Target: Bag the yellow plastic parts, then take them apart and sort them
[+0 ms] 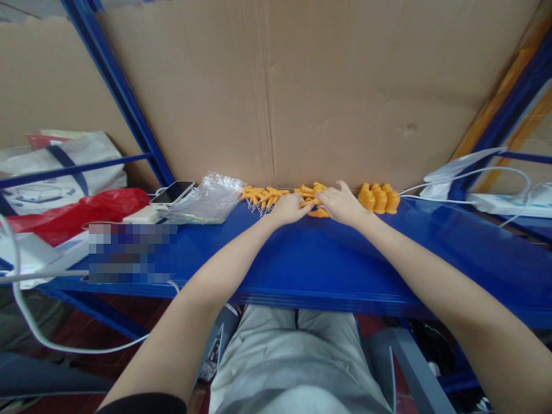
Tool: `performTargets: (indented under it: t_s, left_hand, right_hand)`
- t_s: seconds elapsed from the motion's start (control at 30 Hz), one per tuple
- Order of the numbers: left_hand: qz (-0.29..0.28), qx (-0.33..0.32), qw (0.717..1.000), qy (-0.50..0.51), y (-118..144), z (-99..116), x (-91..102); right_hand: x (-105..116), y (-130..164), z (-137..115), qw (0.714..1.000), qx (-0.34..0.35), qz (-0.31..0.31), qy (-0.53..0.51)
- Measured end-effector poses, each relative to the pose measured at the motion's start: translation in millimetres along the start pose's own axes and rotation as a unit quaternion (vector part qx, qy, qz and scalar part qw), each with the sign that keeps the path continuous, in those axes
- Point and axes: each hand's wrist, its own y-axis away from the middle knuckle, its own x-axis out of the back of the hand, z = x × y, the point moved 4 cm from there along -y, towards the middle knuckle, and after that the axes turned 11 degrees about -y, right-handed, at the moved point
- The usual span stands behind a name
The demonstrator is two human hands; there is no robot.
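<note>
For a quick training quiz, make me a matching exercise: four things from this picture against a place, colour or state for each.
1. Phone
2. Shelf
3. Left hand
4. Right hand

A. Beside the orange pieces in rows
B. Screen dark
C. Beside the orange pieces with chains
D. Blue

Pairs: 1-B, 2-D, 3-C, 4-A.

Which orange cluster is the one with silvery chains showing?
The leftmost cluster, beside the left hand: silvery chains lie along its front edge; none show at the middle cluster or right cluster.
</note>
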Motion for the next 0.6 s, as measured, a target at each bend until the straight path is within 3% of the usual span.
performTargets:
  t_s: [0.13, 0.23, 0.37, 0.47, 0.6]
  left_hand:
    - [0.033, -0.030, 0.997, -0.056, 0, -1, 3.4]
    - [-0.016, 0.014, 1.000, 0.021, -4, -5, -4.1]
    - [-0.091, 0.048, 0.982, 0.162, -6, -9, -14.1]
    - [-0.081, 0.068, 0.979, 0.174, -3, -17, -9.9]
    - [-0.048, 0.110, 0.981, 0.154, -2, -33, -0.3]
  right_hand:
    - [0, 0, 0, 1.000, -0.011, -0.005, -0.007]
    - [4, -1, 1, 1.000, -0.017, 0.018, 0.003]
    - [8, 0, 11, 0.998, -0.031, 0.050, 0.010]
    - [9, 7, 31, 0.994, -0.082, 0.078, 0.002]
    - [6, 25, 70, 0.972, -0.212, 0.100, -0.025]
